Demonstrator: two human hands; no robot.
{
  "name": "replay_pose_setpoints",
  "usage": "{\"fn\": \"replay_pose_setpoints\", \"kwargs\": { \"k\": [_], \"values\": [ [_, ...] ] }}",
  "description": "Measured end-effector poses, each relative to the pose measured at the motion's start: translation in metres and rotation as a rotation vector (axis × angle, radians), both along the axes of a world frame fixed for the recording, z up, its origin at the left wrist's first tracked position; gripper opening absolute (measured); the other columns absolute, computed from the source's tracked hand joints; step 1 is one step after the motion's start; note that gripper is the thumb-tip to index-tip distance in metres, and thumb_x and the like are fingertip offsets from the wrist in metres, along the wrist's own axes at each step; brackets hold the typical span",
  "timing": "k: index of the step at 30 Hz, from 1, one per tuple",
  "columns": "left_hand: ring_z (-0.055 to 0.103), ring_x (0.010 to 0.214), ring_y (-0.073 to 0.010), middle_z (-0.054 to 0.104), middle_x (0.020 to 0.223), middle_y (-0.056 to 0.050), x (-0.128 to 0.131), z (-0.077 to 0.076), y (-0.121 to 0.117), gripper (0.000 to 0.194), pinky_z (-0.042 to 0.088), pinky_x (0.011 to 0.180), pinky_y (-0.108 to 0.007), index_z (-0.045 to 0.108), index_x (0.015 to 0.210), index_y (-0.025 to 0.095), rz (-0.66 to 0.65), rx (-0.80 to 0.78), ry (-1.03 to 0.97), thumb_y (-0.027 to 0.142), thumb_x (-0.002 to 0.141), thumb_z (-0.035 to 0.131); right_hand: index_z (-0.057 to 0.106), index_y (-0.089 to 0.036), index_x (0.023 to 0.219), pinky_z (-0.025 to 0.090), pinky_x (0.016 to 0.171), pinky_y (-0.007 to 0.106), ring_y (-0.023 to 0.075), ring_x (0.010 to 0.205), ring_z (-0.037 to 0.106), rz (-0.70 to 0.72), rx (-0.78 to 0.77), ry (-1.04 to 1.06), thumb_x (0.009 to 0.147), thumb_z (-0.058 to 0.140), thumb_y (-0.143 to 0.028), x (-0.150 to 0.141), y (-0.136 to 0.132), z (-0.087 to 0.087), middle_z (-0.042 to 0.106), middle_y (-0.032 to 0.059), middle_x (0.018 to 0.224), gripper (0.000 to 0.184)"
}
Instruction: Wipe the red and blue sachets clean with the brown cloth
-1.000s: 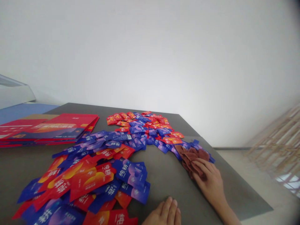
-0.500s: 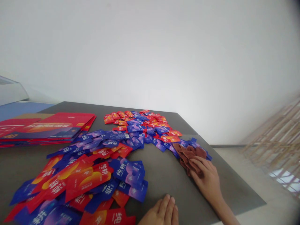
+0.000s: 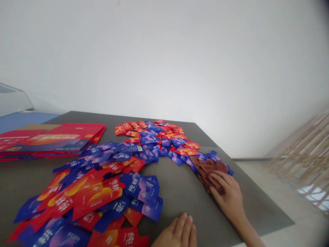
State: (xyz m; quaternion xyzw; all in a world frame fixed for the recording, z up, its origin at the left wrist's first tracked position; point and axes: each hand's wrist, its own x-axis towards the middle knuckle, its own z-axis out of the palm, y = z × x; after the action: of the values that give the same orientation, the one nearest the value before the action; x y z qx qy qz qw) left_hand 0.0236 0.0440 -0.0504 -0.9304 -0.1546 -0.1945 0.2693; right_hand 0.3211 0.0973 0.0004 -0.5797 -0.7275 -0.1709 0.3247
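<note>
My right hand (image 3: 227, 195) grips a crumpled brown cloth (image 3: 209, 171) on the right part of the table, its fingers bent over the near edge of the fabric. The cloth lies against several blue sachets (image 3: 191, 164), partly covering them. My left hand (image 3: 178, 231) rests flat on the tabletop at the bottom middle, fingers stretched out side by side, holding nothing. To its left spreads a loose heap of red and blue sachets (image 3: 97, 195) with white lettering, and the heap curves on toward the far end.
Flat red and blue cartons (image 3: 56, 137) are stacked on the left of the dark grey table (image 3: 177, 192). A white wall (image 3: 164, 68) stands behind. Beyond the right table edge are pale floor and a slatted wooden structure (image 3: 305, 151).
The view has shifted very slightly. Both hands, the cloth and the sachets keep almost the same places.
</note>
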Motion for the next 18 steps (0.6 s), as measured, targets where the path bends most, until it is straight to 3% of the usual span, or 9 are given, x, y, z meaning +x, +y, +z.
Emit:
{"fn": "replay_pose_setpoints", "kwargs": {
  "k": [11,18],
  "values": [
    [0.075,0.111,-0.0207,0.077,0.126,-0.011,0.0002,0.002,-0.0004,0.028,0.06,0.089,-0.029,0.066,0.127,0.01,0.011,0.031,-0.068,0.009,0.105,0.049,0.072,-0.028,0.12,0.049,0.097,0.047,0.0297,0.114,0.066,-0.001,0.007,0.002,0.094,0.065,-0.038,0.0001,0.0006,-0.0005,0.073,0.0062,0.127,0.028],
    [0.075,0.113,-0.0217,0.075,0.13,-0.014,-0.0012,0.0006,-0.0015,0.03,0.06,0.09,-0.03,0.064,0.132,0.009,0.011,0.012,-0.004,0.011,0.105,0.053,0.072,-0.028,0.121,0.049,0.098,0.047,0.0297,0.115,0.065,0.002,0.003,0.002,0.094,0.065,-0.037,0.0007,0.0004,-0.0013,0.072,0.0065,0.128,0.029]
  ]
}}
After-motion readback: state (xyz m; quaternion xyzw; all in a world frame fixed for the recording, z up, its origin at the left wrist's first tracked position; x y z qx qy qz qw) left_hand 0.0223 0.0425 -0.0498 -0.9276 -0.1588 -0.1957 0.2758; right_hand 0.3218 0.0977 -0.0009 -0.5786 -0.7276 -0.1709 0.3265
